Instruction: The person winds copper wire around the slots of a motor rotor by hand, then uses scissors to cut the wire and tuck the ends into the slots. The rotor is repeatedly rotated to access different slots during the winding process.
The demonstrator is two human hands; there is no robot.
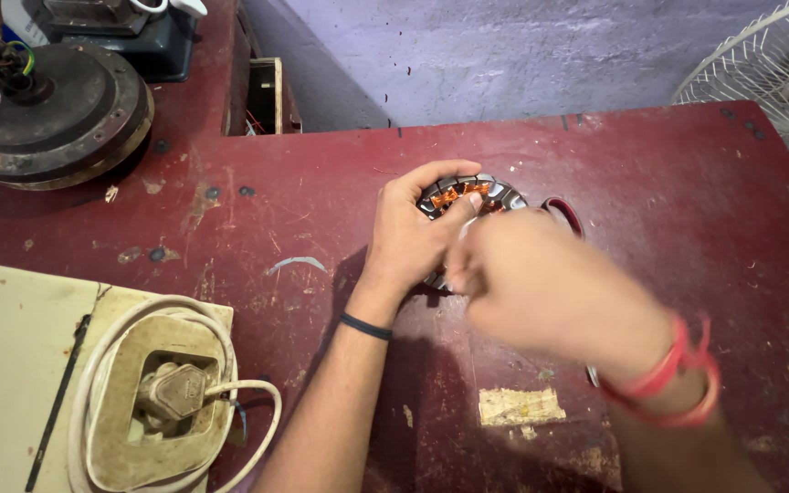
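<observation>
A person works at a dark red surface (650, 183) that is scratched and chipped, with pale bare patches near the front. In the middle sits a round metal ring (469, 195) with shiny grey teeth and orange copper wire wound between them (it looks like the inside of a fan motor).

The left hand (410, 239) lies on the left side of the ring. Its fingers curl over the far edge and the thumb presses on top, so it is holding the ring down. The right hand (541, 288) is just near of the ring and very blurry. I cannot tell if its fingers are wide, narrow, or pinching something. A dark red loop (562, 212) peeks out just right of the ring.

What could go wrong? The copper wire looks thin, so a hard pull might snap it or scrape it. The metal teeth look hard and may have sharp edges, so a slipping finger could get nicked. If the left hand lets go, the ring could slide on the worn surface.

Near left, a dusty cream cord (230, 388) loops around a plug (173, 391). Far left is a heavy round dark metal disc (57, 110). A white wire fan guard (769, 64) shows at the far right.
</observation>
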